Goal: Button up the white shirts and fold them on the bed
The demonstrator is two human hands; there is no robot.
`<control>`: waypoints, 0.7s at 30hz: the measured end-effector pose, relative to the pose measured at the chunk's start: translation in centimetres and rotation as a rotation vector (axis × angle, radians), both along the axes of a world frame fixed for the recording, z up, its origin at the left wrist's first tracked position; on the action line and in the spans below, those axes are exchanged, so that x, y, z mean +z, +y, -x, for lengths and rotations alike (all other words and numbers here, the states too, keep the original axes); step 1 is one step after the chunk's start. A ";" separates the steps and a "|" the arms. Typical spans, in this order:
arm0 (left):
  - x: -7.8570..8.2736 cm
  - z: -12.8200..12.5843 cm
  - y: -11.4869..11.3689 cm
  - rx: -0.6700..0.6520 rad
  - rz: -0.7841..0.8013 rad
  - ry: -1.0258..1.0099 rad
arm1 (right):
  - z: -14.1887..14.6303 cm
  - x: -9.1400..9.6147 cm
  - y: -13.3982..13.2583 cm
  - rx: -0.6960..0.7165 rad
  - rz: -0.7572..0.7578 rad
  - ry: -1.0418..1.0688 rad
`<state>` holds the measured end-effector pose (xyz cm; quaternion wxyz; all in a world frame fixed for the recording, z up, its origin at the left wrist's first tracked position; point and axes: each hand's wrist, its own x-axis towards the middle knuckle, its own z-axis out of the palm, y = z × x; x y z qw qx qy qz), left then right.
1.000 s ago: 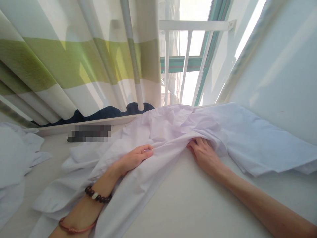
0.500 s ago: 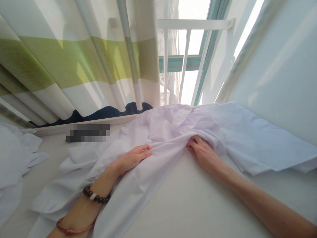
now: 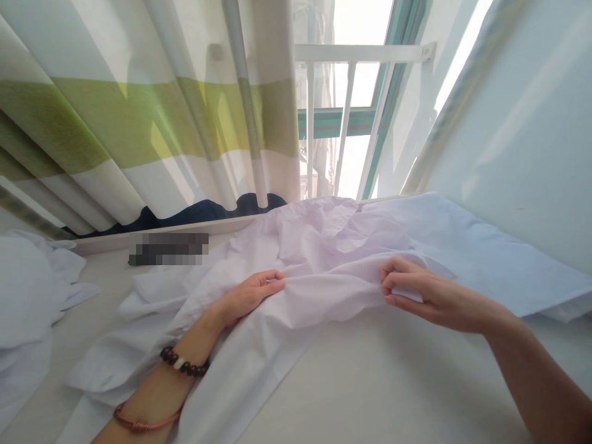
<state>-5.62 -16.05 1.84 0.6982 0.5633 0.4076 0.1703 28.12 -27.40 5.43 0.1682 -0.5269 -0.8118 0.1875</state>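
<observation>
A thin white cloth (image 3: 319,299) lies rumpled across the pale flat surface, its near part drawn into a fold between my two hands. My left hand (image 3: 253,296) rests on it at mid-left, fingers curled and pinching a bit of the fabric. On the right, my right hand (image 3: 428,295) is closed on the cloth's near edge, thumb and fingers pressed together. Its fingertips hide the exact grip point. The cloth is pulled fairly straight between the hands. A bead bracelet (image 3: 184,362) and a reddish band (image 3: 147,425) circle my left wrist and forearm.
Bluish-white folded fabric (image 3: 481,246) lies at the right by the wall. More white fabric (image 3: 23,296) is heaped at the far left. A dark blurred-out object (image 3: 169,249) sits near the back ledge. Behind are a striped curtain (image 3: 185,117) and a white railing (image 3: 361,53).
My right hand has moved right and slightly towards me, carrying the cloth's edge with it and stretching the fold. The left hand has stayed nearly in place.
</observation>
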 end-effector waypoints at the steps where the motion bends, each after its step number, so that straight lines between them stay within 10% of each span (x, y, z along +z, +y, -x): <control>1: 0.1 -0.1 0.0 -0.002 0.000 0.000 | 0.1 -0.1 0.0 -0.010 -0.030 -0.012; 14: 0.7 -0.5 -0.2 0.015 0.011 0.013 | 2.9 -3.2 1.1 -0.039 -0.464 -0.067; 21: 0.1 -0.6 -0.2 0.046 -0.088 0.042 | 2.4 -0.4 -0.7 0.237 -0.096 0.314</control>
